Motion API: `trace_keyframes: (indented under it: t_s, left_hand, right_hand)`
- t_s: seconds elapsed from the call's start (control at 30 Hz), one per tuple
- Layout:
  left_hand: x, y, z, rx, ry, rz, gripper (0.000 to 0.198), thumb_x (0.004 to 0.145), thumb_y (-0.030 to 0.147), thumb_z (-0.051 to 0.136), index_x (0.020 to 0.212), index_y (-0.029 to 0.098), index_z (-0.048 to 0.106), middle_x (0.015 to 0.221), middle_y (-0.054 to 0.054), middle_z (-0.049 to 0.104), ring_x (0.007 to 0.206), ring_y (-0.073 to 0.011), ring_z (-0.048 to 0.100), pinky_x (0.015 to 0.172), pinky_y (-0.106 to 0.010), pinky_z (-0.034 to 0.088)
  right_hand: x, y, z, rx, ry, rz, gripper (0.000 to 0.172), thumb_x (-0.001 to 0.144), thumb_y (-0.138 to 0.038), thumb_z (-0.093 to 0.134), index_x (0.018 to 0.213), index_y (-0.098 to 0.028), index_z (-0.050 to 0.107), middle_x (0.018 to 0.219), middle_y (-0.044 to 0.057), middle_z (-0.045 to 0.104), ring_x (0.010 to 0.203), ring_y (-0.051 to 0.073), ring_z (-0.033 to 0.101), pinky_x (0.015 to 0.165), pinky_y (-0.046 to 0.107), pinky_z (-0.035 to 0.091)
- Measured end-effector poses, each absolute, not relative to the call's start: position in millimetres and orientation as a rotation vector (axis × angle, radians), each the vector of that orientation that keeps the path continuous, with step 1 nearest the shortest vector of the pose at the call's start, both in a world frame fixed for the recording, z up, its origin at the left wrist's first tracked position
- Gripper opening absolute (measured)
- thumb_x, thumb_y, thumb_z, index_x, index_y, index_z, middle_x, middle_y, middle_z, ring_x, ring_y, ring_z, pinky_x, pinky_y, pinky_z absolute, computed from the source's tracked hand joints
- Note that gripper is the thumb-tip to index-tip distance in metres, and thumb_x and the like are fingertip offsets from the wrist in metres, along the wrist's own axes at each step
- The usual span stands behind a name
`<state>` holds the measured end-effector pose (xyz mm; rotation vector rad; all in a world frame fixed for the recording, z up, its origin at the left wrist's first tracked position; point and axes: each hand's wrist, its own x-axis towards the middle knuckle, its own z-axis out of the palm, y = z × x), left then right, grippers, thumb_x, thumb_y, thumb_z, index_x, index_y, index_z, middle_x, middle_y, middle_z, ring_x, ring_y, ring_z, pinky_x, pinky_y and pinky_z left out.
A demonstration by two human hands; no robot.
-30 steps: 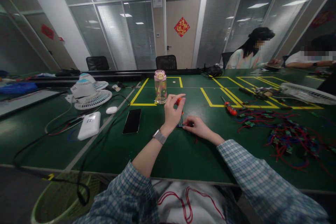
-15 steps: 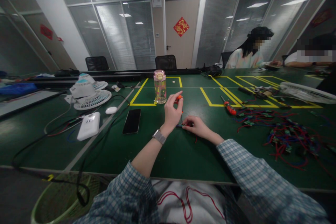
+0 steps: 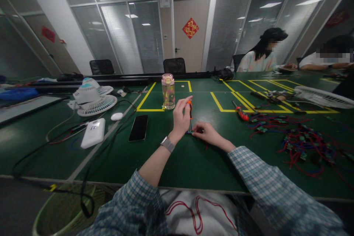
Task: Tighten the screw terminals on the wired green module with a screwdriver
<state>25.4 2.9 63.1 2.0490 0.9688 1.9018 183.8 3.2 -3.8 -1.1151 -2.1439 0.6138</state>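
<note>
My left hand [image 3: 181, 115] is closed around the orange handle of a screwdriver [image 3: 190, 105], held upright with its shaft pointing down. Under the tip lies a small circuit board [image 3: 190, 132], low on the green tabletop. From the right, the fingertips of my right hand [image 3: 206, 132] pinch the board's edge; part of the board is hidden by them. A bit of red wire shows below my right hand. Just beyond my left hand stands a clear bottle with a pink lid [image 3: 168, 92].
On the green table [image 3: 177, 166], a phone [image 3: 138, 128], a white power bank [image 3: 93, 132] and white fans [image 3: 96, 103] lie to the left. A second screwdriver [image 3: 242, 113] and a heap of wired boards [image 3: 304, 145] are right. Two people sit at the far right. A green basket [image 3: 44, 210] stands below.
The fingers of my left hand have shifted on the screwdriver, and more of its orange handle shows. My right hand and the board stay in place.
</note>
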Motion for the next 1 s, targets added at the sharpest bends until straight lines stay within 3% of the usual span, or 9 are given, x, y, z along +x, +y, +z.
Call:
trace_keyframes:
  t_s: [0.33, 0.63, 0.77, 0.9, 1.0]
  left_hand:
    - [26.9, -2.5, 67.6, 2.056, 1.026, 1.952, 0.017, 0.093, 0.022, 0.054, 0.104, 0.022, 0.067, 0.092, -0.004, 0.060, 0.082, -0.0148, 0.057, 0.075, -0.028, 0.048]
    - [26.9, 2.4, 63.6, 2.059, 0.952, 1.894, 0.030, 0.099, 0.021, 0.039, 0.120, 0.023, 0.061, 0.108, -0.007, 0.061, 0.101, -0.0168, 0.058, 0.089, -0.032, 0.047]
    - [27.8, 3.8, 62.2, 2.022, 0.991, 1.924, 0.026, 0.096, 0.022, 0.049, 0.119, 0.021, 0.060, 0.101, -0.006, 0.063, 0.089, -0.0153, 0.059, 0.080, -0.029, 0.048]
    - [28.0, 0.3, 65.7, 2.061, 1.041, 1.958, 0.017, 0.089, 0.021, 0.061, 0.105, 0.020, 0.066, 0.090, -0.003, 0.059, 0.082, -0.0146, 0.055, 0.077, -0.027, 0.047]
    - [27.3, -1.0, 66.8, 2.060, 1.022, 1.932, 0.017, 0.092, 0.023, 0.058, 0.106, 0.021, 0.066, 0.091, -0.004, 0.059, 0.082, -0.0148, 0.056, 0.076, -0.027, 0.047]
  right_hand:
    - [183.4, 2.5, -2.4, -1.115, -2.147, 0.622, 0.007, 0.076, -0.018, 0.069, 0.082, -0.016, 0.068, 0.078, 0.002, 0.063, 0.068, 0.014, 0.057, 0.065, 0.026, 0.046]
    - [183.5, 2.8, -3.1, -1.101, -2.132, 0.637, 0.007, 0.076, -0.019, 0.069, 0.082, -0.016, 0.068, 0.080, 0.003, 0.064, 0.068, 0.014, 0.058, 0.065, 0.026, 0.046]
    - [183.6, 3.0, -3.1, -1.101, -2.144, 0.620, 0.007, 0.076, -0.019, 0.069, 0.082, -0.015, 0.068, 0.078, 0.002, 0.063, 0.066, 0.013, 0.057, 0.064, 0.026, 0.046]
    - [183.4, 2.8, -3.0, -1.101, -2.145, 0.619, 0.007, 0.076, -0.018, 0.068, 0.082, -0.016, 0.067, 0.077, 0.002, 0.064, 0.066, 0.013, 0.058, 0.063, 0.026, 0.046]
    - [183.2, 2.5, -2.7, -1.114, -2.144, 0.614, 0.006, 0.075, -0.018, 0.068, 0.081, -0.016, 0.067, 0.078, 0.002, 0.064, 0.066, 0.013, 0.058, 0.063, 0.025, 0.046]
